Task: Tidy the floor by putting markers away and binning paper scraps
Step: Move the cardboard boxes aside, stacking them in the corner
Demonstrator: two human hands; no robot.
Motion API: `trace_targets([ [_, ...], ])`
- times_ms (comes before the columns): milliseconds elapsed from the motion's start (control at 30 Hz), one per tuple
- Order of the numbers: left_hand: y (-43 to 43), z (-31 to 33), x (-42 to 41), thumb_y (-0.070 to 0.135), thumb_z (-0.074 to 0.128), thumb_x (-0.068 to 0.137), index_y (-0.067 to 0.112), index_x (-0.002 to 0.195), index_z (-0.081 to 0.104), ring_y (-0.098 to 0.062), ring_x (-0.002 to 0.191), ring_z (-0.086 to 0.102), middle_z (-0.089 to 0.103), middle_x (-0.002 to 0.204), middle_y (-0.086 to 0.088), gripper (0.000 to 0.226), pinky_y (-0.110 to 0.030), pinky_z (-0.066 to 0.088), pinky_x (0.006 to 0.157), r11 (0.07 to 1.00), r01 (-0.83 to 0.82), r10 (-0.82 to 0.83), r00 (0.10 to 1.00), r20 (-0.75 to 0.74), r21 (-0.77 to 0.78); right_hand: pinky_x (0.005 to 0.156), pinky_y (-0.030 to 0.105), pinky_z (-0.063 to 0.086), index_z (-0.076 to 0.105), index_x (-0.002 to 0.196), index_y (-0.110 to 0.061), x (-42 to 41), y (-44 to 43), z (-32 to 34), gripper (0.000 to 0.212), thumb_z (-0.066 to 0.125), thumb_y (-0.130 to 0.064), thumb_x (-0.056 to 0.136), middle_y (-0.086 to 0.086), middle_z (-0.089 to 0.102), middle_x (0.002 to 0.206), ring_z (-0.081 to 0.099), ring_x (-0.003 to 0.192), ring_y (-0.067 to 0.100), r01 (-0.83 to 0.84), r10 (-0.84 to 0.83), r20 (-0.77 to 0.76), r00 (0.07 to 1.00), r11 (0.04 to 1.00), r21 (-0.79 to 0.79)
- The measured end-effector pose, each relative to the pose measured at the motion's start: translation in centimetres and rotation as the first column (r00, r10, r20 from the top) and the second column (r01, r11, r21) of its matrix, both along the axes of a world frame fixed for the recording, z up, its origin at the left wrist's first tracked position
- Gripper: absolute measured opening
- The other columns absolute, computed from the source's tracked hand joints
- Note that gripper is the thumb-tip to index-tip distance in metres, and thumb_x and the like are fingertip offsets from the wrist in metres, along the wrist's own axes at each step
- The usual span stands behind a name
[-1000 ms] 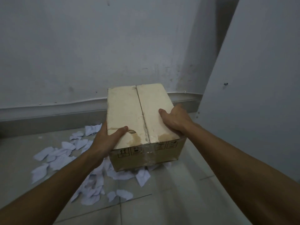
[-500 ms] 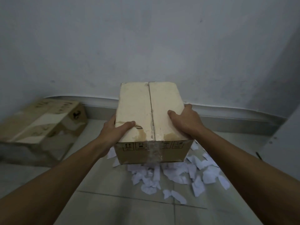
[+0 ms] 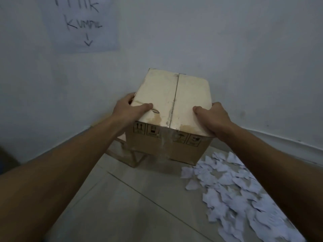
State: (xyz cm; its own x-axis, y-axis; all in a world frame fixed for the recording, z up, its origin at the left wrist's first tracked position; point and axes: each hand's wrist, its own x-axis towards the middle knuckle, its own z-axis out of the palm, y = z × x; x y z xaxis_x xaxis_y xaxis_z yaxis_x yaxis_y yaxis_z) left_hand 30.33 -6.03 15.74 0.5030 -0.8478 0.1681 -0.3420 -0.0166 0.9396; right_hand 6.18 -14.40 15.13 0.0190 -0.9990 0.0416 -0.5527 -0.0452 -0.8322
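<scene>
- Both bare forearms reach forward from the lower corners of the view, over the tiled floor (image 3: 132, 203).
- On the floor at the right lie many white paper scraps (image 3: 232, 194), spread in a loose heap that goes from just beside the box toward the lower right edge.
- The left hand (image 3: 129, 109) grips the left near side of a closed cardboard box (image 3: 167, 102), with the thumb laid on its top and the fingers wrapped around the edge.
- The right hand (image 3: 213, 117) grips the right near corner of the same box, with the thumb on top.
- The box is tilted, and its taped seam runs away from the person.
- Under the box, a second cardboard piece (image 3: 129, 154) shows partly; its shape is not clear.
- Behind, on the wall, hangs a paper sign (image 3: 83, 27) with handwritten letters and an arrow pointing down.
- No markers are visible.
</scene>
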Motion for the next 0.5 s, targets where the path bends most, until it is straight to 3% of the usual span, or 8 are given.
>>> trace_targets([
  [133,-1.0,1.4,4.8,0.038,0.081,0.074,0.025,0.132,0.06,-0.008,0.096,0.062,0.062,0.111,0.011,0.063,-0.024,0.052,0.081,0.994,-0.107,0.109,0.99,0.084,-0.031,0.085,0.038,0.048,0.04,0.137,-0.009,4.9,-1.1,0.7,0.066,0.06,-0.05,0.089,0.011,0.054,0.134,0.056,0.112,0.03,-0.05,0.051,0.038,0.998,0.998,-0.039],
  [200,-1.5,1.0,6.2,0.029,0.075,0.08,0.025,0.129,0.062,-0.007,0.106,0.06,0.065,0.118,0.012,0.051,-0.027,0.051,0.096,0.951,-0.244,0.27,0.954,0.131,-0.189,0.085,0.036,0.045,0.038,0.14,-0.011,7.3,-1.0,0.6,0.065,0.057,-0.051,0.092,0.008,0.052,0.137,0.054,0.109,0.026,-0.106,0.111,0.097,0.989,0.993,-0.058],
  [267,-1.6,0.0,6.5,0.023,0.067,0.085,0.025,0.122,0.062,-0.008,0.111,0.058,0.066,0.118,0.011,0.037,-0.031,0.047,0.101,0.835,-0.407,0.477,0.871,0.118,-0.37,0.088,0.034,0.041,0.035,0.146,-0.014,9.4,-0.2,0.1,0.065,0.053,-0.052,0.096,0.006,0.049,0.142,0.051,0.111,0.021,-0.183,0.195,0.176,0.965,0.98,-0.08],
  [400,-1.5,-2.7,4.8,0.021,0.055,0.091,0.02,0.125,0.055,-0.018,0.124,0.05,0.058,0.129,0.005,0.034,-0.045,0.032,0.112,0.687,-0.54,0.647,0.759,0.071,-0.487,0.101,0.033,0.038,0.041,0.147,-0.019,10.7,1.6,-1.6,0.052,0.047,-0.043,0.101,0.003,0.046,0.149,0.046,0.131,0.02,-0.234,0.257,0.222,0.941,0.964,-0.126],
  [500,-1.6,-2.4,4.1,0.02,0.053,0.092,0.016,0.131,0.05,-0.014,0.132,0.046,0.054,0.136,0.004,0.039,-0.041,0.015,0.118,0.667,-0.5,0.644,0.759,0.09,-0.553,0.11,0.043,0.04,0.041,0.147,-0.018,9.6,2.0,-2.2,0.046,0.044,-0.021,0.101,0.003,0.048,0.147,0.047,0.131,0.021,-0.236,0.256,0.267,0.929,0.966,-0.106],
])
